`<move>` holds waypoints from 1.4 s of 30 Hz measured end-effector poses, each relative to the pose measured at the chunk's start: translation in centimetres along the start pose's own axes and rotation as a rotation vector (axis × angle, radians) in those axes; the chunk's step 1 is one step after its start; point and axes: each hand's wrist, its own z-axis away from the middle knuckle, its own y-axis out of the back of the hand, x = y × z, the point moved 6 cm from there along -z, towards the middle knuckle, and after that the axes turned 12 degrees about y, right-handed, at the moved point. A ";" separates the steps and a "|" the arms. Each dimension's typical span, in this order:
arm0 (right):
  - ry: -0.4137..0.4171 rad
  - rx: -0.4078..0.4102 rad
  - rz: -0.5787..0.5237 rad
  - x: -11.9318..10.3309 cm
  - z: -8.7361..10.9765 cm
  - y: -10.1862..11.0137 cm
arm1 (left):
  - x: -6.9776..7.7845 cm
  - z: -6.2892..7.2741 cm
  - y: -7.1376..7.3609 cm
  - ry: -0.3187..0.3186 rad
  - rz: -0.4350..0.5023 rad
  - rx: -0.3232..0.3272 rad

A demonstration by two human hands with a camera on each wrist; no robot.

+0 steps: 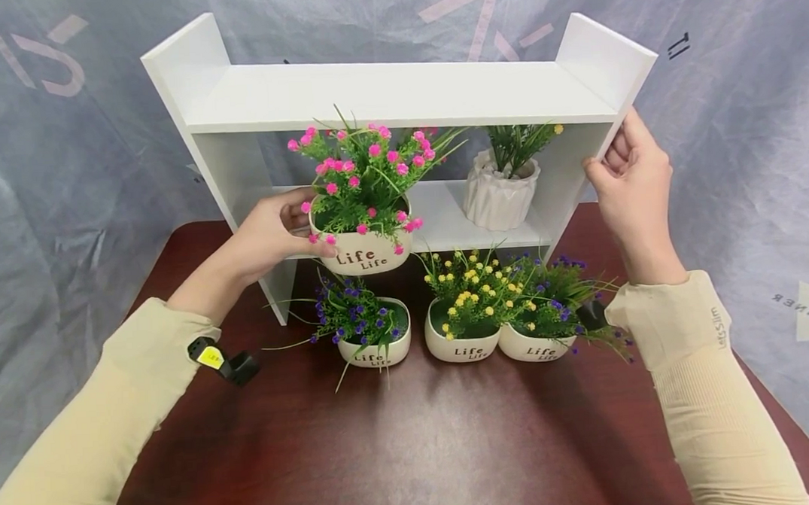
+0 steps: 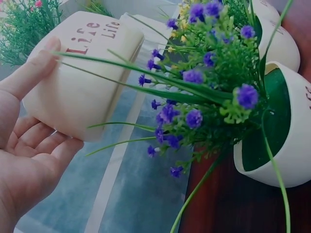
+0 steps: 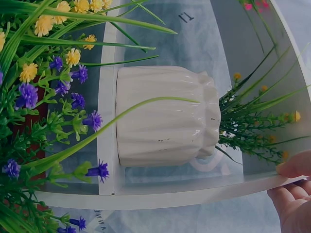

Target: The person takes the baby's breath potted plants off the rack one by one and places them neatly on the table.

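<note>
My left hand [image 1: 275, 232] grips the left end of an oval cream pot [image 1: 371, 254] lettered "Life", which holds pink artificial flowers [image 1: 374, 171]. In the head view this pot is raised in front of the white shelf's lower board. The left wrist view shows the thumb on the pot's lettered side and the fingers [image 2: 48, 141] around its lower part. With my right hand [image 1: 635, 186] I hold the edge of the shelf's right side panel [image 1: 577, 162], thumb on the front. Inside the shelf, on the right, stands a fluted white pot [image 1: 502, 192] with yellow-flowered greenery.
Below the raised pot stands a pot with purple flowers [image 1: 376, 344] on the dark red table [image 1: 413, 448]. Right of it are a yellow-flowered pot [image 1: 464, 344] and another purple-flowered pot [image 1: 539, 346], close together. The shelf's top board [image 1: 397, 94] spans above; grey cloth hangs behind.
</note>
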 end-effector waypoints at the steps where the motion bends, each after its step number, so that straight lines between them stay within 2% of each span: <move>1: 0.002 -0.001 -0.001 0.0 0.0 0.0 | 0.0 0.2 0.0 0.006 -0.008 0.003; 6: -0.001 -0.002 -0.004 0.1 0.0 -0.1 | 0.2 1.2 0.3 -0.014 -0.064 0.015; 9: 0.001 -0.005 0.007 0.3 0.0 0.0 | 0.2 1.9 0.2 -0.030 -0.037 -0.004; 13: 0.007 -0.008 0.011 0.5 0.0 0.0 | -0.2 2.8 0.3 -0.014 -0.008 -0.019; 19: 0.004 0.000 0.005 0.4 0.0 0.0 | -0.7 4.1 0.7 0.007 -0.034 -0.001; 22: 0.003 0.000 0.007 0.3 0.1 0.1 | -0.9 4.7 1.1 0.025 -0.050 0.030; 27: 0.004 -0.002 -0.001 0.2 0.1 -0.1 | -1.5 5.9 2.2 0.047 -0.095 0.131; 29: 0.006 -0.004 -0.004 0.2 0.1 -0.1 | -1.7 6.5 2.6 0.056 -0.111 0.151; 31: 0.008 -0.005 -0.009 0.2 0.2 -0.1 | -2.0 7.0 2.8 0.034 -0.120 0.159; 33: 0.007 -0.005 -0.010 0.2 0.2 0.0 | -2.2 7.4 3.0 -0.015 -0.084 0.161; 35: 0.002 -0.003 -0.011 0.2 0.2 0.0 | -2.6 7.7 3.1 -0.078 0.032 0.129; 39: -0.002 0.001 -0.009 0.3 0.2 0.2 | -3.8 8.2 3.6 -0.152 0.284 0.062; 42: -0.004 0.002 -0.012 0.3 0.2 0.3 | -4.8 8.5 4.0 -0.191 0.386 0.041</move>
